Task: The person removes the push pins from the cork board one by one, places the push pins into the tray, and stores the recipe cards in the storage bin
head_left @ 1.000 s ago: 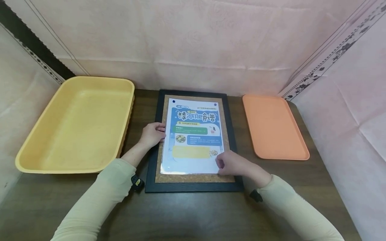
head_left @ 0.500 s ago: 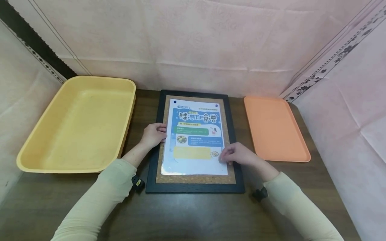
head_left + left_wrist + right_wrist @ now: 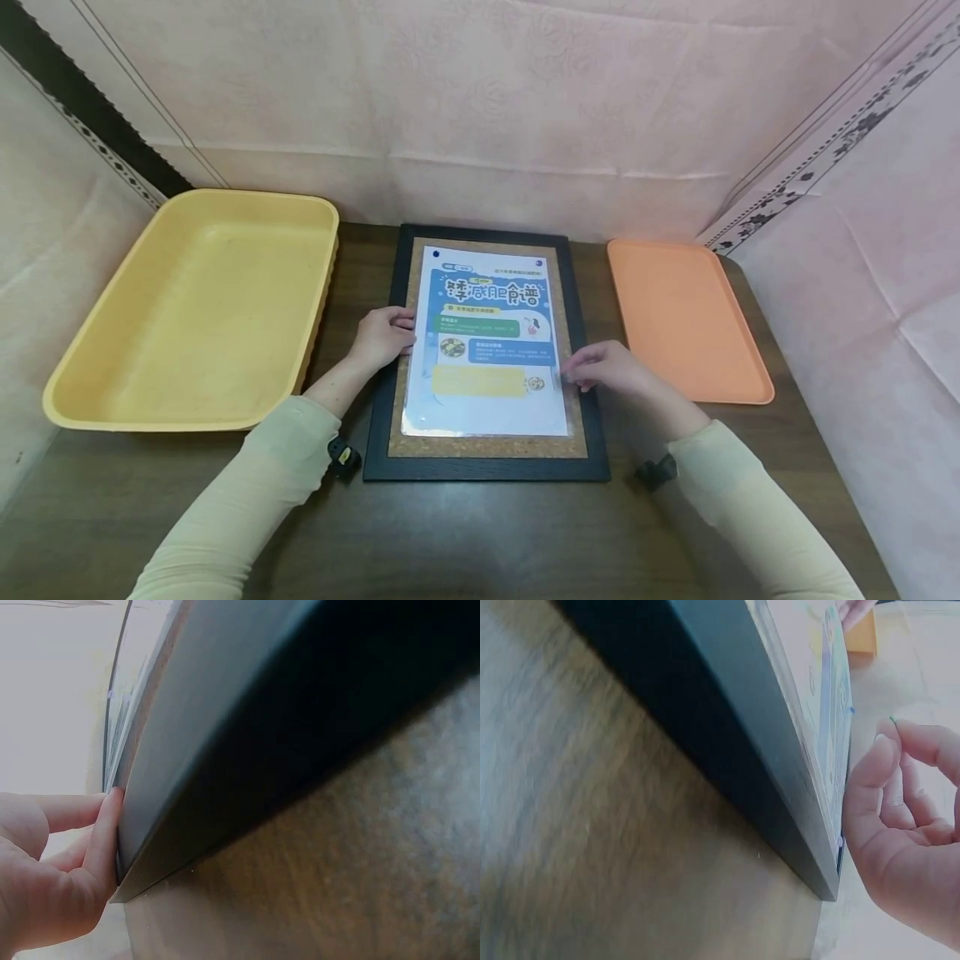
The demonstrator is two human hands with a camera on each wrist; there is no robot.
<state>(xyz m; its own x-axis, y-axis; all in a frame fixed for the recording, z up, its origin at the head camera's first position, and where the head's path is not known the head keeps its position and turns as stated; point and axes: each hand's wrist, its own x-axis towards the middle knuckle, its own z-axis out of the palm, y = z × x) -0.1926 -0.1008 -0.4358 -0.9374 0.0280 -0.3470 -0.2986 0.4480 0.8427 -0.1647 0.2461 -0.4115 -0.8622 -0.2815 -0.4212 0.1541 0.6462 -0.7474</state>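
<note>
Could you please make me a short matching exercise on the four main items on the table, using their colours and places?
Items:
1. Large tray
2. Sheet
3. Frame
4. Small tray

Descriptions:
A. Black, running round the cork
B. Orange, on the right in the head view
C. Blue and white, lying on the cork
D. Yellow, on the left in the head view

Pairs: 1-D, 2-C, 3-A, 4-B
</note>
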